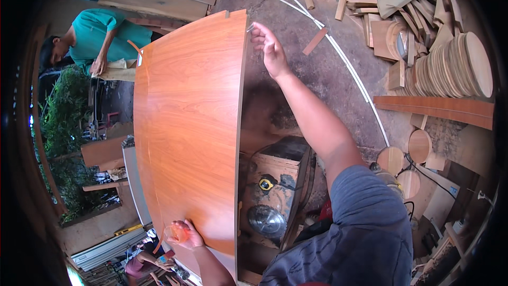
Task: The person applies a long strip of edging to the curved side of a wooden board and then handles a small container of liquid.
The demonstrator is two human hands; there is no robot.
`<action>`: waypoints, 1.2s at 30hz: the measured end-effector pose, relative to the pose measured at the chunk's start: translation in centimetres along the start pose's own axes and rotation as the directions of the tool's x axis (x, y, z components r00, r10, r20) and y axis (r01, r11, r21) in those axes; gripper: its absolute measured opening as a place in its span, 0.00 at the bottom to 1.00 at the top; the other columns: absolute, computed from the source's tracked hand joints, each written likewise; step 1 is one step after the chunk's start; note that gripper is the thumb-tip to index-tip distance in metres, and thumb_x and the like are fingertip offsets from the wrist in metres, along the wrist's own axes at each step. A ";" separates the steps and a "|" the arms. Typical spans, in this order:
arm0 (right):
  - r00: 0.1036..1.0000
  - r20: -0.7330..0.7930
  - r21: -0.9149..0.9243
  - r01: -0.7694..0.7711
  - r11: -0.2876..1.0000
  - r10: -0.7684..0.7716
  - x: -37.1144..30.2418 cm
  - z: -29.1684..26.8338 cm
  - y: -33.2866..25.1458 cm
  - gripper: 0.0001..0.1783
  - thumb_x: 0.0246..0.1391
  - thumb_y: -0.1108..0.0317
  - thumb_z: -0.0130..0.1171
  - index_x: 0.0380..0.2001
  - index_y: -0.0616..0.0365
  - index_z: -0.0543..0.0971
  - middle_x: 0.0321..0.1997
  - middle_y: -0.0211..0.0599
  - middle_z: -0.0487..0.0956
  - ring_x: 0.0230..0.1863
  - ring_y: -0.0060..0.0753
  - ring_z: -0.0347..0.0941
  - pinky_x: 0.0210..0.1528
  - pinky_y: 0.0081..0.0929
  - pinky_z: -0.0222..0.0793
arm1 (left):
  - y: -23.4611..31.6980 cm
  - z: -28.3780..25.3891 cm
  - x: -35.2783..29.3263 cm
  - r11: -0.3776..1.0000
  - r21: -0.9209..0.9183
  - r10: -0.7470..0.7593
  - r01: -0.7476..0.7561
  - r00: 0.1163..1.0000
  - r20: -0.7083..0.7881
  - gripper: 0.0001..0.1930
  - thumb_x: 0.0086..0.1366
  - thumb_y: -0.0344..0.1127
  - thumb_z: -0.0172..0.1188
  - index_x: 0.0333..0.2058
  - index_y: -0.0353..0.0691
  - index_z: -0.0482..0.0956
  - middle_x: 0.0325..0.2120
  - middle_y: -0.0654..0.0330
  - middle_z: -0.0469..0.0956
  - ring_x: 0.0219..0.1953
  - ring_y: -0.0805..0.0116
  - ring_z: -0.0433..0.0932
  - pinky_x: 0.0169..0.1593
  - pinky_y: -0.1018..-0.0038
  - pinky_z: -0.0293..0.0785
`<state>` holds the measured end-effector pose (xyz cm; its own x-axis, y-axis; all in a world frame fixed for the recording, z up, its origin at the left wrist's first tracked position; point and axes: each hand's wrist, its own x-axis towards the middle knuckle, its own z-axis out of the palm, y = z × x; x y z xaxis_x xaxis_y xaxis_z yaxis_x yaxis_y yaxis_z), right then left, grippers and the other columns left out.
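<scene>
One large reddish-brown laminated panel is seen lying flat, its long axis running away from the wearer. The right hand is stretched to the far right corner, fingers curled and pinching at the edge there. The left hand is closed on a small orange object at the near edge. Both hands are touching the panel. One circular saw blade is noted in a wooden box beside the panel's right edge. One other person is bent over beyond the far left corner.
</scene>
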<state>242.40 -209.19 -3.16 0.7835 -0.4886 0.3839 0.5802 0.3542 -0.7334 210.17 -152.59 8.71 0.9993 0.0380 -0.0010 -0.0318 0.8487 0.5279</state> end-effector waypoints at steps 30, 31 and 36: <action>0.996 -0.027 -0.161 0.075 0.984 -0.080 1.3 -0.1 1.1 0.44 0.53 0.28 0.40 0.57 0.56 0.69 0.54 0.41 0.69 0.51 0.32 0.66 0.54 0.29 0.62 | -1.2 1.1 0.1 1.000 -0.004 0.004 -0.004 1.000 0.023 0.33 0.62 0.52 0.56 0.55 0.31 0.64 0.50 0.48 0.69 0.51 0.53 0.71 0.67 0.51 0.50; 0.999 -0.045 -0.083 0.000 0.997 -0.003 1.1 0.0 0.8 0.45 0.53 0.28 0.39 0.57 0.56 0.68 0.53 0.40 0.70 0.51 0.31 0.66 0.53 0.28 0.63 | -1.0 1.0 0.0 1.000 -0.002 0.006 -0.006 1.000 0.023 0.33 0.62 0.52 0.56 0.55 0.31 0.64 0.50 0.48 0.69 0.51 0.53 0.71 0.67 0.51 0.50; 0.999 -0.037 -0.105 0.034 0.994 -0.038 1.3 1.1 -0.3 0.48 0.52 0.28 0.40 0.59 0.62 0.65 0.53 0.42 0.71 0.52 0.34 0.67 0.55 0.29 0.63 | -0.6 0.3 -0.1 1.000 0.000 0.015 -0.015 1.000 -0.001 0.34 0.61 0.54 0.57 0.55 0.32 0.64 0.50 0.49 0.70 0.51 0.55 0.72 0.66 0.52 0.52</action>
<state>243.55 -209.01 -1.82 0.7522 -0.5311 0.3901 0.5796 0.2516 -0.7750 210.08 -153.30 8.65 0.9987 0.0514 0.0061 -0.0469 0.8483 0.5275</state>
